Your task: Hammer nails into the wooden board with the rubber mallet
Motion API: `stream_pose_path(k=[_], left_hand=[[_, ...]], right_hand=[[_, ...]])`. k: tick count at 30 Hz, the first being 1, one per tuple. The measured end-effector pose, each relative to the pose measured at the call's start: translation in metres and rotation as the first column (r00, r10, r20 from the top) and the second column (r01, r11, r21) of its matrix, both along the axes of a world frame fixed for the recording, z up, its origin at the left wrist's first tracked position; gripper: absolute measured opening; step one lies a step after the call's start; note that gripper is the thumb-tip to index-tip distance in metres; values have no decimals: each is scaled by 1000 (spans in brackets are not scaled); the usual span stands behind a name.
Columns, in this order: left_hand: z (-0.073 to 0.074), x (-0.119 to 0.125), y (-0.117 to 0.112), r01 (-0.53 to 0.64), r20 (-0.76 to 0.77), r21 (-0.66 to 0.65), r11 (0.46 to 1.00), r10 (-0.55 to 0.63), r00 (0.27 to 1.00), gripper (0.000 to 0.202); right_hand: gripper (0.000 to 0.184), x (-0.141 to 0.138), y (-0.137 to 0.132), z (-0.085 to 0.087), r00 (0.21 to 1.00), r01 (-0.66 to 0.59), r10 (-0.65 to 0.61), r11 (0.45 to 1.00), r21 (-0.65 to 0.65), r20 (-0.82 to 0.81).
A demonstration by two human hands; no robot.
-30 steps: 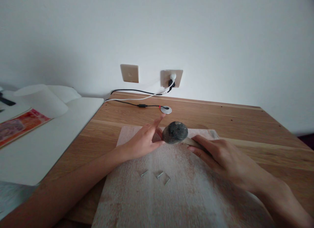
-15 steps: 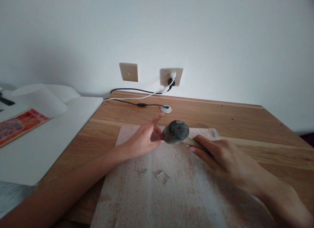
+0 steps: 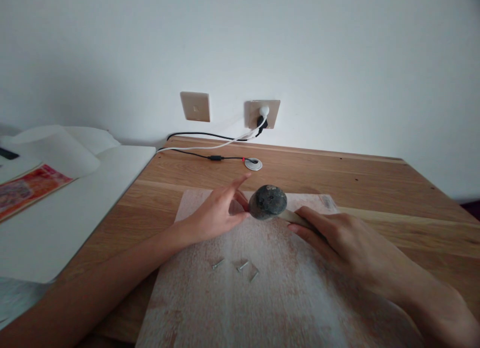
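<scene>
My right hand (image 3: 339, 240) is wrapped round the pale wooden handle of a hammer, whose dark round head (image 3: 267, 202) hovers just over a whitewashed board (image 3: 262, 298). My left hand (image 3: 217, 213) rests on the board right beside the hammer head, thumb and a finger pinched together under it, index finger stretched forward. What the pinch holds is hidden behind the head. Three loose nails (image 3: 236, 265) lie on the board, nearer to me than both hands.
The board lies on a wooden table (image 3: 375, 188) against a white wall with a switch plate (image 3: 194, 106) and a socket (image 3: 262, 113). Black and white cables (image 3: 210, 150) run to a small round disc (image 3: 253, 163). A white surface (image 3: 67, 208) with papers lies left.
The view has shifted slightly; both hands and the hammer head stay in almost the same place on the board.
</scene>
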State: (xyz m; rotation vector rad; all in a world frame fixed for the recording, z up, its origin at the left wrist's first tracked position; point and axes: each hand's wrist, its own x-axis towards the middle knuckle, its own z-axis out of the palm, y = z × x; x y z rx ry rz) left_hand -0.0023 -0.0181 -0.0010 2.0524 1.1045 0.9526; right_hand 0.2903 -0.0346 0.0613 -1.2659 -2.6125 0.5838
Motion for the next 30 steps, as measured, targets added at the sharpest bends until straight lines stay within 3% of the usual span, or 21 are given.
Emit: stream_pose_path(k=[8, 18, 30], left_hand=[[-1, -1, 1, 4, -8, 40, 999, -4, 1000, 90], [-3, -2, 2, 6, -40, 38, 999, -4, 999, 91], [-2, 0, 3, 11, -11, 43, 999, -11, 1000, 85]], right_hand=[[48, 2, -1, -4, 1000, -24, 24, 999, 31, 0], [48, 0, -3, -5, 999, -20, 21, 999, -41, 27], [44, 0, -1, -5, 998, -58, 59, 998, 28, -28]])
